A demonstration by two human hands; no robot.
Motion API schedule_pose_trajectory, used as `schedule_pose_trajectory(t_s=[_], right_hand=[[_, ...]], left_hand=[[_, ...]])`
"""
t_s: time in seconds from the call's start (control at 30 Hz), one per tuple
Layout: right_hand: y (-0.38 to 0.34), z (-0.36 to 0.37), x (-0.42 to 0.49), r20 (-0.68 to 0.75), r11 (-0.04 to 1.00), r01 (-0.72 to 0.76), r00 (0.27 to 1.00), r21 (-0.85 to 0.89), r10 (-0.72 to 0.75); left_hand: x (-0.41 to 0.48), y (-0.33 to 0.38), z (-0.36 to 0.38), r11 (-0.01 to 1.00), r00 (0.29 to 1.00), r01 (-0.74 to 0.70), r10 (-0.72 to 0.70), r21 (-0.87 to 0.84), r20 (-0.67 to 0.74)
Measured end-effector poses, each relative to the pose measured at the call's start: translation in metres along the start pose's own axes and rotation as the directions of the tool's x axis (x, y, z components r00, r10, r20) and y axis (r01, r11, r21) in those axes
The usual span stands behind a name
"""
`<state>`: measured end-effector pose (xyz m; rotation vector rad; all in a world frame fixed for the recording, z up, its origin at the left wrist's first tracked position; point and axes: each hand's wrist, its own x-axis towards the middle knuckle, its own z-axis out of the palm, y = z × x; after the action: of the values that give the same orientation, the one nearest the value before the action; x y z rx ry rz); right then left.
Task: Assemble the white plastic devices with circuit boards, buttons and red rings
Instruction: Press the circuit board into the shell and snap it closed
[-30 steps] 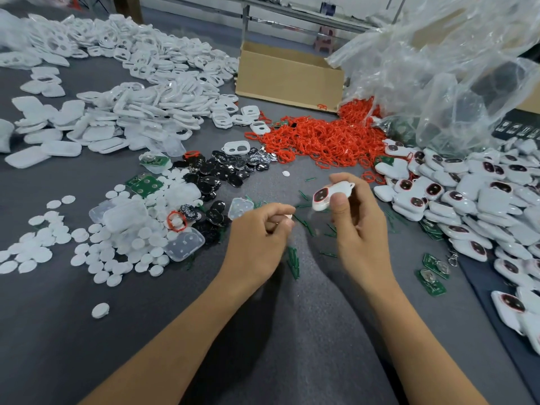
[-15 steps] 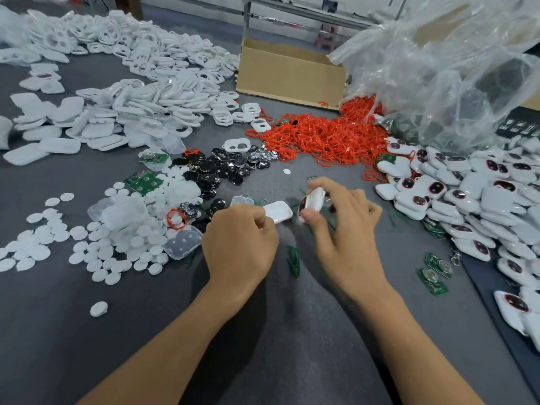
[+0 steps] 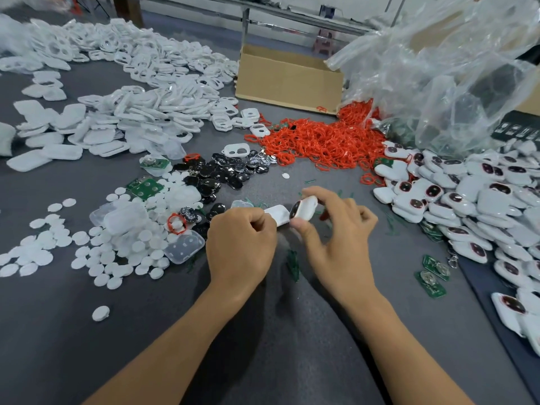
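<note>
My right hand point(image 3: 336, 238) pinches a white device front point(image 3: 304, 210) with a dark red-rimmed button, thumb below and forefinger on top. My left hand point(image 3: 241, 244) is curled round a plain white back shell point(image 3: 277, 214) that sticks out toward the right hand; the two parts touch end to end. A heap of red rings point(image 3: 321, 141) lies behind them. Black buttons point(image 3: 228, 171) are spread left of centre. Green circuit boards point(image 3: 432, 273) lie to the right and another green circuit board point(image 3: 146, 187) to the left.
Finished white devices point(image 3: 467, 200) pile up at the right. White shells point(image 3: 131, 112) and round white discs point(image 3: 96, 252) cover the left. A cardboard box point(image 3: 289, 80) and a clear plastic bag point(image 3: 438, 74) stand behind. Clear trays point(image 3: 184, 247) sit beside my left hand.
My right hand lowered the device front toward the table and turned it on edge. My left hand brought the back shell out until it met the front.
</note>
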<state>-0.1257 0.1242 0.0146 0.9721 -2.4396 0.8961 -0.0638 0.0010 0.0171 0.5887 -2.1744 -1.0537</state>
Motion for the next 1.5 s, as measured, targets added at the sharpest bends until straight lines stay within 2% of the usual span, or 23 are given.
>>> schedule_pose_trajectory(t_s=[0.07, 0.1, 0.17, 0.2, 0.27, 0.47, 0.6, 0.7, 0.83, 0.97, 1.17, 1.33, 1.5], right_hand=[[-0.002, 0.003, -0.001, 0.097, 0.999, 0.021, 0.995, -0.041, -0.016], [-0.002, 0.003, 0.000, 0.102, 1.000, 0.019, 0.995, -0.023, -0.017], [-0.002, 0.000, 0.002, -0.037, 0.989, 0.009, 0.999, 0.149, -0.004], [-0.004, -0.003, 0.004, -0.100, 0.955, 0.018, 0.995, 0.296, 0.012], [-0.005, -0.008, 0.006, -0.104, 0.841, 0.021, 0.994, 0.541, 0.042], [-0.010, -0.013, 0.010, 0.038, 0.606, -0.073, 0.997, 0.792, 0.071], [-0.011, -0.013, 0.010, 0.099, 0.518, -0.136, 0.990, 0.845, 0.099], [-0.011, -0.011, 0.009, 0.167, 0.426, -0.244, 0.963, 0.871, 0.210], [-0.008, -0.007, 0.009, 0.240, 0.300, -0.339, 0.916, 0.892, 0.320], [-0.004, -0.007, 0.010, 0.330, 0.221, -0.419, 0.878, 0.881, 0.347], [0.004, -0.009, 0.010, 0.378, 0.248, -0.495, 0.836, 0.833, 0.398], [0.000, -0.006, 0.010, 0.400, 0.234, -0.494, 0.846, 0.837, 0.353], [0.003, -0.007, 0.010, 0.401, 0.232, -0.503, 0.836, 0.833, 0.375]], left_hand=[[0.000, -0.002, 0.001, 1.000, 1.000, -0.006, 0.006, -0.004, -0.026], [0.000, -0.002, 0.002, 1.000, 0.999, -0.018, 0.018, -0.007, -0.037], [0.000, -0.002, 0.002, 0.998, 0.998, -0.047, 0.044, -0.048, -0.050], [0.000, -0.002, 0.002, 0.995, 0.997, -0.052, 0.047, -0.084, -0.060], [0.000, -0.002, 0.004, 0.988, 0.997, -0.030, 0.019, -0.153, -0.075], [0.000, 0.000, 0.004, 0.965, 0.997, 0.039, -0.053, -0.258, -0.048], [0.000, 0.003, 0.004, 0.920, 1.000, 0.027, -0.025, -0.392, 0.008], [0.000, 0.003, 0.005, 0.875, 0.997, 0.027, 0.011, -0.483, 0.076], [0.001, 0.003, 0.003, 0.811, 0.993, 0.072, -0.006, -0.581, 0.114], [0.000, 0.004, 0.003, 0.831, 0.989, 0.067, 0.018, -0.552, 0.147], [-0.003, 0.005, 0.005, 0.863, 0.980, 0.023, 0.080, -0.505, 0.181], [-0.001, 0.003, 0.007, 0.854, 0.987, 0.064, 0.020, -0.516, 0.157], [-0.002, 0.003, 0.008, 0.859, 0.985, 0.056, 0.036, -0.510, 0.169]])
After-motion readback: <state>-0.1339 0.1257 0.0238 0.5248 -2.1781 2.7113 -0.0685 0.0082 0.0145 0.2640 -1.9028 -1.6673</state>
